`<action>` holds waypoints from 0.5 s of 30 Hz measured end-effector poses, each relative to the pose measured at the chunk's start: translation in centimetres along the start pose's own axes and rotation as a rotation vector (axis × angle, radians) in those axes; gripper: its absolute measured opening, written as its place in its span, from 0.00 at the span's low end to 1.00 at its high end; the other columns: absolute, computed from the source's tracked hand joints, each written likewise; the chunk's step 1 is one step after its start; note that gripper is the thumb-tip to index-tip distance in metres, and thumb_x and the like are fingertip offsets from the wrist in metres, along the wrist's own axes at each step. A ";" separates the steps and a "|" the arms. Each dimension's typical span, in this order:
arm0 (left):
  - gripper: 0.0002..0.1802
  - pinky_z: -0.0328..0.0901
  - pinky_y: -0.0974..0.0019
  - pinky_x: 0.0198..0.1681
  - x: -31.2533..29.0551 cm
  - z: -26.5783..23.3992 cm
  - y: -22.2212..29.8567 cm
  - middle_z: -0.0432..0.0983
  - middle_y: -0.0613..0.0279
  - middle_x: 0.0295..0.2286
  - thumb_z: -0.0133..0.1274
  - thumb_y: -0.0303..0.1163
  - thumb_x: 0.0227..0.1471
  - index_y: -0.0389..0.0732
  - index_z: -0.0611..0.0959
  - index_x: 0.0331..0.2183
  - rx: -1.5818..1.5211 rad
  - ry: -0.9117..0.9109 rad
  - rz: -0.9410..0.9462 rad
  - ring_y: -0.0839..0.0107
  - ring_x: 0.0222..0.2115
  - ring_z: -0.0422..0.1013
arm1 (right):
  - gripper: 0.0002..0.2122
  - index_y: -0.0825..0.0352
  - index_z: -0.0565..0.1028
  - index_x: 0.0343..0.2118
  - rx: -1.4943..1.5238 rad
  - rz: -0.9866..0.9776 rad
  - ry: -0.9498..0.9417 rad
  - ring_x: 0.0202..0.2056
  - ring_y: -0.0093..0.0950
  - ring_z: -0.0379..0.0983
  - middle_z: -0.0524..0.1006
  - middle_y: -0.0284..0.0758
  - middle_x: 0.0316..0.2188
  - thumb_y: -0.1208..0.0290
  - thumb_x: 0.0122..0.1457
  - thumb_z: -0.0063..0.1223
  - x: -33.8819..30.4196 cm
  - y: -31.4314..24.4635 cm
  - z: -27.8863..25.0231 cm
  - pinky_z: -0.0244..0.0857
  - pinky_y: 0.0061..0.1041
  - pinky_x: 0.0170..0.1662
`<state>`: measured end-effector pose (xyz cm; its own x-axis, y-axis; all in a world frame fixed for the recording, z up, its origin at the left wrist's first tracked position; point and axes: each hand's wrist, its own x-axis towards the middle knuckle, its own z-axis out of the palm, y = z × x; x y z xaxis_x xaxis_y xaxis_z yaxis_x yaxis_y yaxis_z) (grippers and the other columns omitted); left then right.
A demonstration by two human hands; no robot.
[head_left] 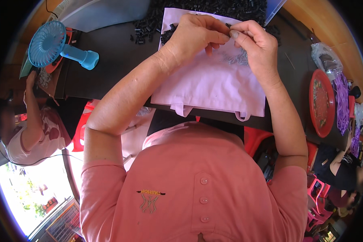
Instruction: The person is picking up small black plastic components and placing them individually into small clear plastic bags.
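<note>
Above a light pink cloth bag (205,86), my two hands meet with the fingertips close together. A small black part (228,25) shows between them, mostly covered by the fingers. My left hand (199,31) is closed in a pinch at its left side, and my right hand (257,43) pinches from the right with thumb and forefinger. Under the hands lies a small heap of thin silvery metal pieces (236,59) on the bag. Small black parts (168,34) sit on the bag next to my left wrist; a large pile of similar black pieces (209,5) spreads behind.
A blue handheld fan (48,44) lies at the left of the dark table (109,74). At the right are a red round tray (322,103), a clear plastic bag (327,60) and purple strips (341,103). Other people sit at the left (38,129) and far right (330,161).
</note>
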<state>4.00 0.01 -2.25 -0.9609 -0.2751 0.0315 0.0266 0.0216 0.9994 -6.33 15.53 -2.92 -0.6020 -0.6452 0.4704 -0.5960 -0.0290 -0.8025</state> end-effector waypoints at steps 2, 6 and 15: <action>0.10 0.68 0.73 0.25 -0.1 0.1 0.0 0.79 0.60 0.26 0.59 0.23 0.46 0.31 0.83 0.35 0.003 -0.018 -0.016 0.76 0.24 0.73 | 0.03 0.68 0.78 0.31 0.002 -0.001 -0.007 0.23 0.13 0.69 0.77 0.27 0.21 0.78 0.54 0.58 0.0 0.1 0.0 0.62 0.15 0.27; 0.11 0.68 0.73 0.25 -0.1 0.1 0.0 0.79 0.59 0.26 0.59 0.24 0.47 0.31 0.83 0.35 -0.019 -0.031 -0.063 0.75 0.25 0.74 | 0.03 0.68 0.78 0.32 0.004 -0.009 -0.014 0.24 0.13 0.69 0.77 0.28 0.21 0.79 0.54 0.58 -0.1 0.0 0.1 0.63 0.15 0.27; 0.13 0.69 0.72 0.22 0.0 0.2 -0.2 0.79 0.57 0.26 0.61 0.23 0.45 0.29 0.82 0.36 -0.152 -0.024 -0.079 0.73 0.22 0.74 | 0.02 0.68 0.78 0.31 0.249 0.186 -0.025 0.23 0.14 0.68 0.76 0.27 0.21 0.79 0.55 0.57 0.1 -0.4 -0.1 0.59 0.13 0.26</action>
<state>3.94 0.19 -2.44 -0.9678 -0.2474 -0.0460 -0.0100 -0.1449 0.9894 -6.20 15.49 -2.50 -0.6734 -0.6757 0.3000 -0.3264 -0.0924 -0.9407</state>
